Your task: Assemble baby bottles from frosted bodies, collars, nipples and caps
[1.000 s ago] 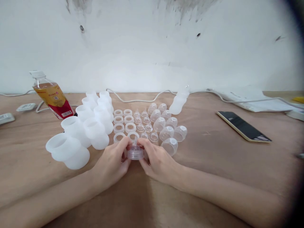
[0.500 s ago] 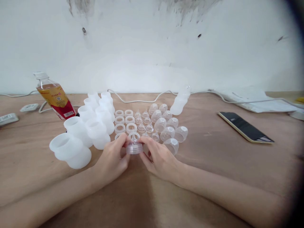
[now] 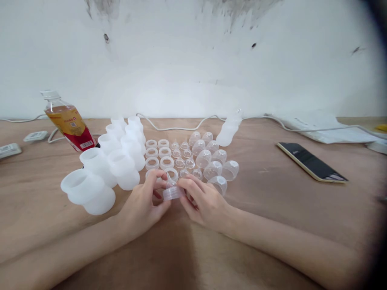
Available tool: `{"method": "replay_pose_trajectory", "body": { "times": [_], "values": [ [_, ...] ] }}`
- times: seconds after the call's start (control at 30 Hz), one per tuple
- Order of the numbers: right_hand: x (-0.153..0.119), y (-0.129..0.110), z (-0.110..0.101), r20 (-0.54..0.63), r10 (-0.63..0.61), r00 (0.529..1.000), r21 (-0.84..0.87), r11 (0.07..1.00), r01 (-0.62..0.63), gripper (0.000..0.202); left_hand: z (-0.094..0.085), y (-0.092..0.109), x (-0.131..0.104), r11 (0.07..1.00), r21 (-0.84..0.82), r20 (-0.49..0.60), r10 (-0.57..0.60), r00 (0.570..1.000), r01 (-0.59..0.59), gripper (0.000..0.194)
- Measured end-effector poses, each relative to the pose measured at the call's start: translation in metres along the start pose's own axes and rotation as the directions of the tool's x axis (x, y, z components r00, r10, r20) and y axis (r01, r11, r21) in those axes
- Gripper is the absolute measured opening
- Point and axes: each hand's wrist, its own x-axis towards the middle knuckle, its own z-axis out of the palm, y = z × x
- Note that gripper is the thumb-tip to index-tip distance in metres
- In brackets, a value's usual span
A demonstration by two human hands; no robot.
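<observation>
Now tilted, where a moment ago level: clear threaded ring (image 3: 172, 193) with teat, centre frame (low over the table (image 3: 272, 209)), pinched between left hand (image 3: 144, 207) and right hand (image 3: 203, 201) fingers.

Front and centre on the table (image 3: 272, 225), left hand (image 3: 142, 209) and right hand (image 3: 205, 203) meet on a threaded ring (image 3: 171, 193), just before the rows of rings (image 3: 157, 153), nipples (image 3: 183, 155) and dome caps (image 3: 216, 163). Left of the rings stand the bottle bodies (image 3: 111, 161), with a drink bottle (image 3: 68, 123) behind them. An assembled bottle (image 3: 228, 131) lies behind the caps, and a phone (image 3: 311, 162) sits well off right.
</observation>
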Motion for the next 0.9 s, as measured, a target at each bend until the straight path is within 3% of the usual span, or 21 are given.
{"method": "replay_pose_trajectory", "body": {
  "times": [0.17,0.27,0.37,0.5,0.63,0.7,0.8,0.9],
  "values": [
    [-0.003,-0.007,0.001,0.061,0.097,0.993,0.225,0.968,-0.108,0.025,-0.004,0.004,0.001,0.997,0.071,-0.012,0.027,1.0,-0.026,0.025],
    [-0.003,-0.01,0.0,0.124,0.188,0.974,0.439,0.87,-0.224,0.029,-0.005,0.003,0.001,0.981,0.181,-0.018,0.067,0.998,-0.063,0.022],
    [-0.004,-0.011,0.0,0.154,0.288,0.945,0.516,0.792,-0.326,0.02,-0.005,-0.003,0.0,0.936,0.31,-0.004,0.18,0.984,-0.17,0.021],
    [-0.005,-0.01,0.002,0.125,0.269,0.955,0.531,0.795,-0.293,0.015,-0.006,-0.007,-0.003,0.865,0.384,0.0,0.349,0.937,-0.322,0.021],
    [-0.006,-0.011,0.001,0.144,0.272,0.952,0.586,0.751,-0.303,0.021,-0.008,-0.006,-0.003,0.824,0.407,0.022,0.422,0.906,-0.394,0.017],
    [-0.005,-0.012,-0.001,0.217,0.305,0.927,0.637,0.676,-0.371,0.027,-0.008,-0.006,-0.003,0.817,0.428,0.041,0.409,0.911,-0.386,0.016],
    [-0.002,-0.014,-0.001,0.34,0.38,0.86,0.686,0.526,-0.503,0.019,-0.004,-0.009,0.0,0.803,0.474,0.042,0.388,0.921,-0.36,0.015],
    [0.001,-0.015,0.001,0.413,0.474,0.778,0.783,0.251,-0.569,0.021,-0.001,-0.006,0.0,0.788,0.526,0.004,0.374,0.927,-0.32,0.024]
  ]
}}
